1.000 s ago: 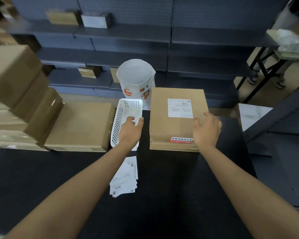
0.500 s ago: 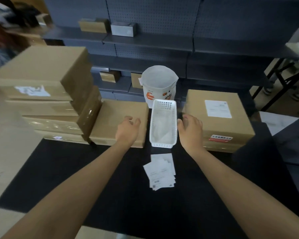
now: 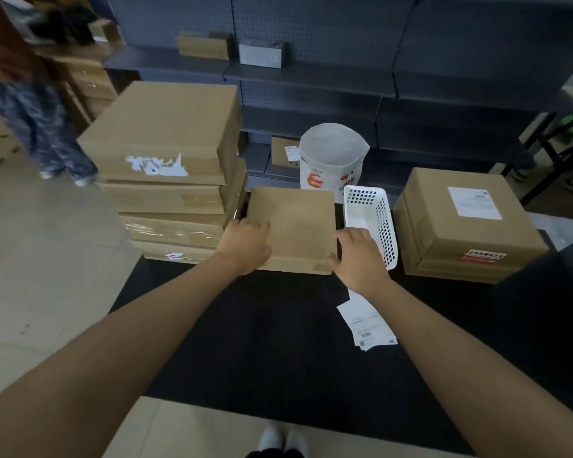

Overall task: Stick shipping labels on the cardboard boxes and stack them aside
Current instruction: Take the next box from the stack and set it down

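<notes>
A plain brown cardboard box [image 3: 295, 223] with no label lies flat on the black table top [image 3: 278, 342], beside a stack of several boxes [image 3: 166, 143]. My left hand [image 3: 245, 246] grips its near left corner, fingers curled over the left edge. My right hand [image 3: 358, 256] grips its near right corner, thumb on the front and fingers down the right side. At the right stands a labelled box [image 3: 444, 239] with a white shipping label [image 3: 473, 203] on top. Loose shipping labels [image 3: 368, 322] lie on the table under my right wrist.
A white plastic basket [image 3: 374, 219] stands between the plain box and the labelled box. A white bag [image 3: 331, 157] is behind them. Dark shelving [image 3: 311, 77] with small boxes fills the back. A person [image 3: 47, 127] stands on the floor at the far left.
My view has swung left. Both hands left the basket and the labelled box and moved left onto the plain box, one at each near corner.
</notes>
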